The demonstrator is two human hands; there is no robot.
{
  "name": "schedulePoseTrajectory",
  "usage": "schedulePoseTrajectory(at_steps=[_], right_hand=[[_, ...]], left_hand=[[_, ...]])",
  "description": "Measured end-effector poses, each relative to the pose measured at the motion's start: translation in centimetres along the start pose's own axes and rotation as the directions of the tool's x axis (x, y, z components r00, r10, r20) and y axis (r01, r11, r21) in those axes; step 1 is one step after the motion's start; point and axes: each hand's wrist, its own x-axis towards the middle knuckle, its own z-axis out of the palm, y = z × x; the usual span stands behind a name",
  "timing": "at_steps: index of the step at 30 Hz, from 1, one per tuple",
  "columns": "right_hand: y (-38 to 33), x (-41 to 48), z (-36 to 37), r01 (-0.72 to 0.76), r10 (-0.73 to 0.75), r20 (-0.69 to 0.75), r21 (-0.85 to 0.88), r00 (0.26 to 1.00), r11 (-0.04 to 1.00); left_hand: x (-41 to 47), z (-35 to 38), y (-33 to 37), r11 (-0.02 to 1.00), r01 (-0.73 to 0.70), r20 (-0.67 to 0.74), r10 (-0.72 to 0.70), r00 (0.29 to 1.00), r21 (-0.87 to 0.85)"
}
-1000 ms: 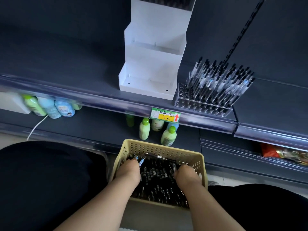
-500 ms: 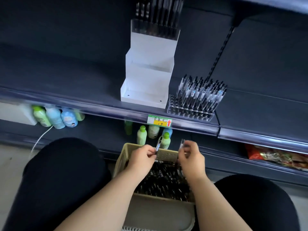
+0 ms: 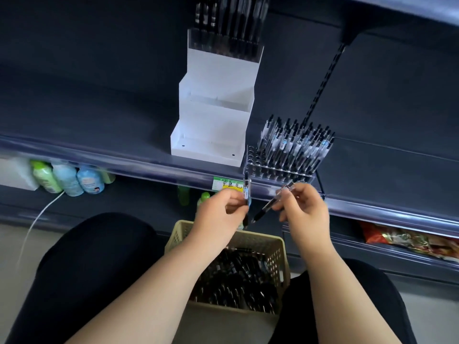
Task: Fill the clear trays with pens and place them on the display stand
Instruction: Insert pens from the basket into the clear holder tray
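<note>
1. Two hands up over the basket [image 3: 278,247], one pen each.
2. Left hand [image 3: 218,214]: grip pinched on a pen [image 3: 246,194], held near upright, in front of the shelf [image 3: 139,160] edge.
3. Right hand [image 3: 305,209]: grip pinched on a second pen [image 3: 267,207], tilted, tip pointing down-left toward the left hand.
4. Tray [image 3: 278,170] sits on the shelf, just right of the stand [image 3: 213,120]; mostly filled with upright pens, front-left holes bare.
5. Stand: top tier holds a tray of pens [image 3: 223,43]; lower two tiers bare.
6. Basket between the knees, loose pens inside.
7. Bottles [image 3: 67,177] on the shelf below, left.
</note>
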Motion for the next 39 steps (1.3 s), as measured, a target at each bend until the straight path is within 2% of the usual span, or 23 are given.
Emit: schedulePoseTrajectory(at_steps=[5, 9, 12, 18, 23, 39], right_hand=[[-2.8, 3.0, -0.2, 0.188, -0.190, 0.011, 0.082, 0.982, 0.979], [-5.4, 6.9, -0.1, 0.336, -0.336, 0.051, 0.008, 0.940, 0.942], [-6.8, 10.1, 0.6, 0.391, -0.389, 0.049, -0.039, 0.920, 0.919], [-6.8, 15.2, 2.2, 0.405, -0.390, 0.109, -0.285, 0.914, 0.869], [-4.9, 15.8, 2.4, 0.374, -0.346, 0.143, -0.393, 0.927, 0.840], [-4.3, 16.2, 2.4, 0.353, -0.332, 0.123, -0.405, 0.935, 0.843]], left_hand=[[2.9, -1.2, 1.4, 0.999, -0.027, -0.045, 0.025, 0.999, -0.040], [6.7, -2.2, 2.2, 0.999, -0.051, -0.078, 0.049, 0.996, -0.020], [9.7, -2.7, 2.6, 0.997, -0.076, -0.110, 0.071, 0.991, -0.035], [14.4, -2.0, 2.8, 0.989, -0.108, -0.108, 0.097, 0.989, -0.106], [15.0, -1.9, 1.5, 0.988, -0.101, -0.161, 0.080, 0.984, -0.121], [14.0, -1.4, 2.1, 0.976, -0.158, -0.162, 0.133, 0.978, -0.151]])
